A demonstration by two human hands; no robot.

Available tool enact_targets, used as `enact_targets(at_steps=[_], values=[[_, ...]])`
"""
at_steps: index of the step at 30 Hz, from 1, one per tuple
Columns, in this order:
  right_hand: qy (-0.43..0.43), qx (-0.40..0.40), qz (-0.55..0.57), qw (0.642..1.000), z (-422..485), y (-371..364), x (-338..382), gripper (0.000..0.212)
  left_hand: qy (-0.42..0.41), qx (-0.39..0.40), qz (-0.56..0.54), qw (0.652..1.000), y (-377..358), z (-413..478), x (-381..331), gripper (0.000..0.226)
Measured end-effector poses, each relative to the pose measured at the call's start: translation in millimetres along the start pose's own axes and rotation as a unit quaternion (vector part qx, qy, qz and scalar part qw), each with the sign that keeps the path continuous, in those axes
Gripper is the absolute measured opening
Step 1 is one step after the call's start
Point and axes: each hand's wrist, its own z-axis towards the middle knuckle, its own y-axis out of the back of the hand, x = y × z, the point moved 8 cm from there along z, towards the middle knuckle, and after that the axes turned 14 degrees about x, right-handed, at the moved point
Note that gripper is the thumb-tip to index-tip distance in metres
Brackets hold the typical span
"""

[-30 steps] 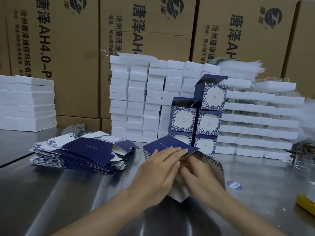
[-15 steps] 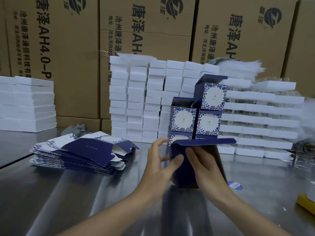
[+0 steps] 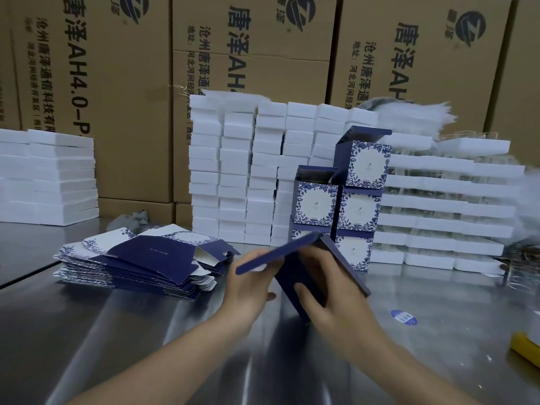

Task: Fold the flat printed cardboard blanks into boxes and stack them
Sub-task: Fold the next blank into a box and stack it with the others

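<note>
A half-folded navy box [image 3: 295,276] is tilted above the steel table [image 3: 146,331], its lid flap sticking out to the left. My right hand [image 3: 327,290] grips the box body from the near side. My left hand [image 3: 248,283] holds the lid flap from below, thumb under it. A pile of flat blue-and-white printed blanks [image 3: 140,258] lies to the left. Behind the held box stands a stack of folded floral boxes [image 3: 342,200], two columns wide, with the top lids open.
White foam blocks [image 3: 251,171] are stacked behind the boxes, with more at the left [image 3: 46,176] and white trays at the right [image 3: 444,200]. Large brown cartons [image 3: 117,83] form the back wall. A blue sticker [image 3: 403,317] and a yellow object [image 3: 526,349] lie on the right.
The box went from lying flat under both hands to standing upright, and now it is tilted with the lid flap swung down to the left. Both hands stayed on it.
</note>
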Motion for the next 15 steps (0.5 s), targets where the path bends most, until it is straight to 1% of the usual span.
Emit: enact_targets(at_steps=[2, 4, 6, 7, 8, 9, 11, 12, 13, 15], values=[[0.061, -0.027, -0.093, 0.993, -0.6, 3.8, 12.7, 0.033, 0.010, -0.021, -0.024, 0.999, 5.6, 0.8, 3.2, 0.012], [0.140, -0.041, -0.145, 0.979, -3.4, 1.1, 28.8, 0.018, 0.033, -0.038, -0.050, 0.997, 10.0, 0.9, 8.1, 0.018], [0.198, -0.023, -0.166, 0.966, -7.3, -7.9, 42.0, 0.010, 0.048, -0.056, -0.087, 0.993, 13.5, 1.3, 13.5, 0.023], [0.206, -0.004, -0.171, 0.964, -8.8, -13.2, 45.7, 0.010, 0.051, -0.066, -0.098, 0.992, 15.5, 1.7, 15.2, 0.025], [0.192, 0.016, -0.172, 0.966, -9.0, -18.4, 46.5, 0.017, 0.049, -0.072, -0.114, 0.990, 16.1, 1.3, 15.1, 0.026], [0.155, 0.038, -0.161, 0.974, -8.2, -23.7, 42.9, 0.026, 0.049, -0.078, -0.124, 0.988, 16.5, 1.4, 16.0, 0.026], [0.037, 0.084, -0.090, 0.992, -5.9, -33.9, 27.2, 0.046, 0.043, -0.065, -0.125, 0.989, 11.7, 1.5, 18.8, 0.022], [-0.018, 0.092, -0.029, 0.995, -4.6, -35.9, 18.2, 0.051, 0.044, -0.052, -0.115, 0.991, 6.9, 0.5, 18.0, 0.015], [-0.065, 0.087, 0.046, 0.993, -4.3, -35.4, 9.1, 0.054, 0.035, -0.044, -0.089, 0.994, 4.7, -1.2, 14.8, 0.013], [-0.136, 0.068, 0.187, 0.970, -4.1, -32.4, -7.4, 0.058, -0.022, -0.017, -0.045, 0.999, -1.9, -2.9, 4.8, 0.016]])
